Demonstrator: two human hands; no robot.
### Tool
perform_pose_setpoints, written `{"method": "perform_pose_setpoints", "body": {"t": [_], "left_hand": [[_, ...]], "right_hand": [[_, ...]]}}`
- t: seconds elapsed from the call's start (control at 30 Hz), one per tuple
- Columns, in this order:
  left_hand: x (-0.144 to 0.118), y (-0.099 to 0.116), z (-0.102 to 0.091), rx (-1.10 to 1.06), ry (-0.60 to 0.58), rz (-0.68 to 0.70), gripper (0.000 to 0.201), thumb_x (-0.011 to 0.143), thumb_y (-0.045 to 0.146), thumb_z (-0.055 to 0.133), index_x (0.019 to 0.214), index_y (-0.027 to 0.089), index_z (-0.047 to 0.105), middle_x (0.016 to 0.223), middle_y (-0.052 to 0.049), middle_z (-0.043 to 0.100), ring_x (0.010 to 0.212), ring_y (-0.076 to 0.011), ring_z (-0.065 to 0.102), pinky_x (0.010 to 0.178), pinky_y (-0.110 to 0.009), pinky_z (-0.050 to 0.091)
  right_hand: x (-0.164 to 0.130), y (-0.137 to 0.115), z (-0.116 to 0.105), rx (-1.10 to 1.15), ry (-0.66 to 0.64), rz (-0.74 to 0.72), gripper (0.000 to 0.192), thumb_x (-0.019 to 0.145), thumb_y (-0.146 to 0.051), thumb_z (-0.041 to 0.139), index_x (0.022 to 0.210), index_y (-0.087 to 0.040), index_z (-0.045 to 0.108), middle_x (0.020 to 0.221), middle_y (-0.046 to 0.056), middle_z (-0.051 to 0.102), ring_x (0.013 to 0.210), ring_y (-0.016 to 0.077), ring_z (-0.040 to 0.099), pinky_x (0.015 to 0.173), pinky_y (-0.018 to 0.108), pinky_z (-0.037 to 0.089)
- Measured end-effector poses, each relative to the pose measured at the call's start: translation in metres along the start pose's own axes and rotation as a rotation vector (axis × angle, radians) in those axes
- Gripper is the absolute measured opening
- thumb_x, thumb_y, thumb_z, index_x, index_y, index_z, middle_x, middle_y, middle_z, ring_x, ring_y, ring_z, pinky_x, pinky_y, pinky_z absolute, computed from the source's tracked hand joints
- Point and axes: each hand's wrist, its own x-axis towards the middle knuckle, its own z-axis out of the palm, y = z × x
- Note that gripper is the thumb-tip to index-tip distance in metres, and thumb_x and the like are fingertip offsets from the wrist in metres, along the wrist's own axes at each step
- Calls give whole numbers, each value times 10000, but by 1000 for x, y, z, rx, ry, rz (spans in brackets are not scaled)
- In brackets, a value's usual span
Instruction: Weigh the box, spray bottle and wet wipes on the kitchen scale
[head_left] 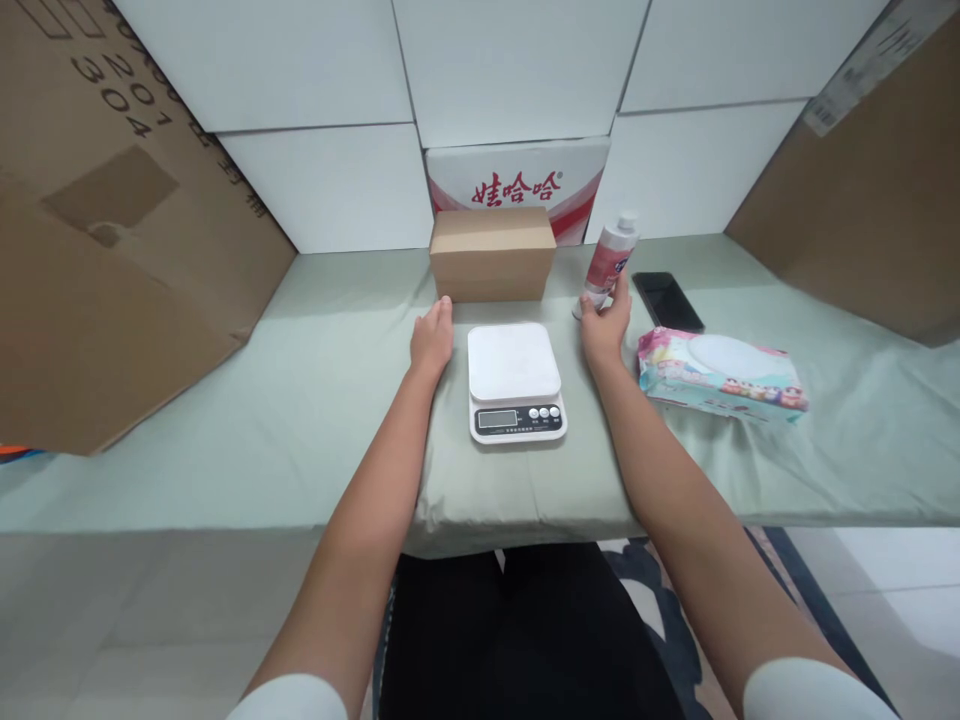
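Note:
A white kitchen scale (515, 380) sits on the pale green cloth-covered table (300, 400) in front of me. My left hand (433, 336) rests flat on the cloth just left of the scale, fingers together, holding nothing. My right hand (604, 323) grips the lower end of a small white bottle with a pink label (610, 258), which tilts to the right of the scale. A closed brown cardboard box (492, 253) stands right behind the scale.
A black phone (667, 300) lies flat right of the bottle. A pack of wet wipes (720, 373) lies further right. Large cardboard sheets (105, 230) lean at both sides. A red-and-white printed box (525, 180) stands against the white wall.

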Motion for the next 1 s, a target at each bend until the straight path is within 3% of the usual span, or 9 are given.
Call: {"method": "perform_pose_setpoints", "body": {"t": [0.2,0.5,0.7,0.9,1.0], "left_hand": [[-2,5,-2,-28,-11,-58,657,1053,624,224,1352,269,690,1525,-68,647,1494,-300,539,1325,-499,314],[-1,2,-1,-68,2,-57,668,1031,677,274,1334,262,700,1530,-90,642,1503,-312,529,1330,-518,297],[-1,1,0,-88,6,-43,648,1027,679,300,1315,270,712,1506,-77,662,1493,-304,537,1326,-513,305],[-1,-2,1,-57,16,-4,674,1031,676,286,1324,241,709,1473,-104,683,1468,-334,554,1281,-530,373],[-4,-2,2,-52,48,21,687,1028,689,296,1338,227,701,1453,-111,696,1459,-326,566,1272,-492,396]], "right_hand": [[-1,1,2,-14,10,69,727,761,-220,623,1480,-224,520,1370,148,573,1259,291,597,1130,512,506],[-2,-1,6,-22,47,151,787,740,-194,582,1519,-171,468,1276,158,534,1136,277,604,1107,536,502],[-9,-19,5,14,82,240,831,693,-184,608,1503,-203,423,1273,132,457,1143,277,571,1140,542,474],[-37,-58,8,13,34,79,819,741,-196,637,1510,-210,356,1333,165,425,1307,328,494,1195,601,411],[-48,-72,12,18,-41,-12,751,777,-199,638,1485,-224,389,1298,145,470,1199,293,545,1125,555,487]]}}
